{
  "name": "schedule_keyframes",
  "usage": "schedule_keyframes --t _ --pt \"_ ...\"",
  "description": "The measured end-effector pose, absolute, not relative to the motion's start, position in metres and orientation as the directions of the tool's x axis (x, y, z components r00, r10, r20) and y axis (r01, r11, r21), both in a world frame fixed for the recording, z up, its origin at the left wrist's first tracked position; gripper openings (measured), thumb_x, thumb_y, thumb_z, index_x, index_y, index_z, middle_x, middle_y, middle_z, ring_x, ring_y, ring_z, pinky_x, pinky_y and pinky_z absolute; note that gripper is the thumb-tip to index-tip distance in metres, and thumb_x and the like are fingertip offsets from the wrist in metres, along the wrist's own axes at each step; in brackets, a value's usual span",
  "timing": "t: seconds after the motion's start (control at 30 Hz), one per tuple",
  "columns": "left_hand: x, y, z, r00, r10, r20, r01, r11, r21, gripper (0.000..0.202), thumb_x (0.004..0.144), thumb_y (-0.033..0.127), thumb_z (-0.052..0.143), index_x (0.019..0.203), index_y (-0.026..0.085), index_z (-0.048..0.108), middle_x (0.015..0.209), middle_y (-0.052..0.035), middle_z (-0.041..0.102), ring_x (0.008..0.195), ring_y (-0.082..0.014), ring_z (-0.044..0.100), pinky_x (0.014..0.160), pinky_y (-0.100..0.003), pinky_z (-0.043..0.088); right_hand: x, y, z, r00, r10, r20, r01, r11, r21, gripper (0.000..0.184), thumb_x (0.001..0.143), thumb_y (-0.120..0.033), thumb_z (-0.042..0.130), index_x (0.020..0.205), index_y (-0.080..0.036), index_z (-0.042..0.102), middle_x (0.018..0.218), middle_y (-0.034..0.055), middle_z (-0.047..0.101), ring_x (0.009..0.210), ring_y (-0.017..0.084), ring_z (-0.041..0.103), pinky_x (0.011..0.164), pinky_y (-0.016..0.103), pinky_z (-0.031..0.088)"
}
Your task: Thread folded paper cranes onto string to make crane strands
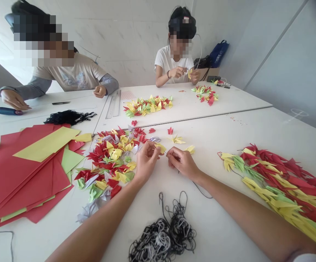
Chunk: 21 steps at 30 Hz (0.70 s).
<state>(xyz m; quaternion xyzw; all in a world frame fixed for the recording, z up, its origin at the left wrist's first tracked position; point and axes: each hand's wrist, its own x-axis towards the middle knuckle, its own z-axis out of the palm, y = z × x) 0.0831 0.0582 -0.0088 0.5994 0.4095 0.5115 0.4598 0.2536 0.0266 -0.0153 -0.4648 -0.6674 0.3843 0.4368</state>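
My left hand (147, 162) pinches a small yellow paper crane (160, 147) at its fingertips. My right hand (181, 162) faces it from a few centimetres away, its fingers closed on a thin dark thread (198, 190) that trails down to the table. A loose heap of red, yellow, green and silver origami cranes (110, 160) lies just left of my left hand. Several single cranes, such as a yellow one (177, 139), lie beyond my hands. A tangle of black and grey thread (163, 236) sits below my forearms.
Long strings of red, yellow and green cranes (278, 189) lie at the right. Stacked red, yellow and green paper sheets (29, 167) cover the left. Across the white tables, two co-workers (174, 62) (70, 76) sit with more cranes (147, 106) and a metal ruler (113, 104).
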Motion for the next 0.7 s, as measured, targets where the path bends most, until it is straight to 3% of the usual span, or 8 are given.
schedule_keyframes --t 0.3,0.47,0.7 --pt "0.0832 0.0511 -0.004 0.146 0.926 0.349 0.122 -0.367 0.922 0.015 0.096 0.031 0.049 0.094 0.021 0.061 0.084 -0.0018 0.065 0.078 -0.0161 0.068 0.067 -0.026 0.057 0.2551 0.0284 -0.0165 -0.132 0.965 0.229 0.215 0.253 -0.943 0.017 0.097 -0.032 0.05 0.088 -0.022 0.059 0.071 -0.0003 0.067 0.062 0.013 0.061 0.064 0.026 0.051" --pt "0.0843 0.0498 -0.005 0.102 0.899 0.426 0.259 -0.437 0.861 0.011 0.091 0.022 0.054 0.088 0.021 0.064 0.087 -0.0011 0.068 0.072 -0.0127 0.064 0.069 -0.024 0.055 0.2543 0.0299 -0.0168 -0.12 0.962 0.244 0.201 0.264 -0.943 0.018 0.097 -0.034 0.051 0.089 -0.022 0.061 0.074 0.001 0.068 0.066 0.015 0.065 0.068 0.029 0.055" --pt "0.0862 0.0512 -0.0081 0.123 0.89 0.439 0.287 -0.455 0.843 0.01 0.088 0.029 0.065 0.094 0.022 0.061 0.093 -0.0011 0.068 0.073 -0.0119 0.065 0.068 -0.024 0.056 0.2541 0.0293 -0.0141 -0.097 0.964 0.248 0.172 0.262 -0.95 0.018 0.096 -0.034 0.053 0.086 -0.022 0.061 0.075 0.0012 0.067 0.068 0.015 0.067 0.07 0.03 0.057"
